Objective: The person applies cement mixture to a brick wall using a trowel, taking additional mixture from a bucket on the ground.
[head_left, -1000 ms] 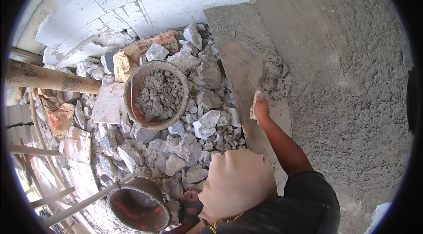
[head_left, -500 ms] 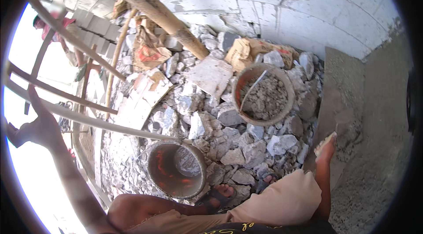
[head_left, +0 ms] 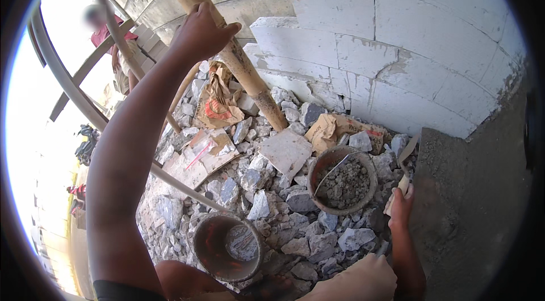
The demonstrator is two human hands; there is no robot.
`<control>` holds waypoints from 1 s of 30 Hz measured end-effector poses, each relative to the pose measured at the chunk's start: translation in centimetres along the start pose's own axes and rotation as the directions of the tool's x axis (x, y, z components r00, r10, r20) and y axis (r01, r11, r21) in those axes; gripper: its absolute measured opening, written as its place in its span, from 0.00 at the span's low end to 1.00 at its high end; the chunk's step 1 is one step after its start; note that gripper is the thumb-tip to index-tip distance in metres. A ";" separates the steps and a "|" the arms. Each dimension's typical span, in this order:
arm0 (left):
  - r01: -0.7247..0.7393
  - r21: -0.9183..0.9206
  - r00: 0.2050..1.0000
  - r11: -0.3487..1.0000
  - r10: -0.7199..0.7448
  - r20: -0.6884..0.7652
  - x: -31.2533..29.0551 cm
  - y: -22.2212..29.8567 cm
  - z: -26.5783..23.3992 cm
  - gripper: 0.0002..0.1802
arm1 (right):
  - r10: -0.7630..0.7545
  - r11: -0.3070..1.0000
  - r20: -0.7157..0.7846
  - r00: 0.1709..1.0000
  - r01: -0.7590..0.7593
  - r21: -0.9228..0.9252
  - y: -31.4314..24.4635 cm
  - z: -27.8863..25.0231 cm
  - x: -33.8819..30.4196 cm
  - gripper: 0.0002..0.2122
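My left hand (head_left: 203,31) is wrapped round a thick bamboo pole (head_left: 241,62), which slants down into the rubble. In my right hand (head_left: 402,207) is a trowel (head_left: 407,153), held by its pale handle with the blade pointing up and away from me. Left of the trowel stands a bucket (head_left: 340,210) holding lumpy grey mortar (head_left: 349,183), a thin handle lying across its top. Nearer to me, a second bucket (head_left: 209,238) leans tilted, with grey residue at its bottom.
Broken concrete rubble (head_left: 301,224) covers the ground. A white block wall (head_left: 363,54) rises ahead, beside a grey mortar-covered surface (head_left: 477,199) at right. Torn paper sacks (head_left: 326,133) lie near the wall. Thin poles (head_left: 187,190) cross the left side; a person (head_left: 122,54) is beyond them.
My left hand has moved from the far left, where it was open, onto the bamboo pole and closed round it. My right hand has raised the trowel off the grey surface toward the mortar bucket.
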State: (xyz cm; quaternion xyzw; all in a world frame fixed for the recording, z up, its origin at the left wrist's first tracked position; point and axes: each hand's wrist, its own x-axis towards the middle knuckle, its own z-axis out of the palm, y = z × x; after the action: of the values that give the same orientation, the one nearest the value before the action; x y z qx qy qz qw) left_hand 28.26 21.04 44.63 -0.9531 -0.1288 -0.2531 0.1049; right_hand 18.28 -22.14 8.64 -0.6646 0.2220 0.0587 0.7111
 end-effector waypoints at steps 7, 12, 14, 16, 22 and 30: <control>0.166 -0.041 0.984 0.985 -0.169 -0.059 9.4 -2.9 0.8 0.46 | -0.709 0.266 0.036 0.704 0.315 -0.911 -24.8 -0.7 5.0 0.22; 0.367 -0.051 0.929 0.929 -0.364 0.061 17.0 -6.9 -0.1 0.56 | -0.754 0.215 -0.082 0.652 0.127 -0.968 -38.7 -1.0 2.4 0.13; 0.425 -0.225 0.905 0.877 -0.411 0.111 19.0 -10.2 0.3 0.60 | -0.721 0.161 -0.060 0.690 0.083 -0.984 -40.6 0.2 2.8 0.12; 0.498 -0.388 0.867 0.775 -0.443 0.228 20.2 -12.4 -0.3 0.62 | -0.655 0.100 -0.037 0.755 0.038 -0.994 -42.2 0.3 3.0 0.11; 0.526 -0.358 0.851 0.772 -0.479 0.216 21.5 -11.5 3.6 0.57 | -0.633 0.099 -0.021 0.774 0.053 -0.994 -44.4 -1.4 3.2 0.09; 0.473 -0.342 0.748 0.812 -0.575 -0.330 15.8 -6.2 16.2 0.48 | -0.733 -0.032 0.095 0.673 0.105 -0.994 -40.5 -1.4 5.6 0.08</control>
State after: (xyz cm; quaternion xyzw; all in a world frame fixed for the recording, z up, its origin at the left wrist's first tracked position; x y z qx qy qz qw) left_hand 46.99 34.22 39.74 -0.8057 -0.3363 -0.4838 -0.0603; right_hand 38.34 -29.14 43.63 -0.9753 0.0667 -0.2106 0.0009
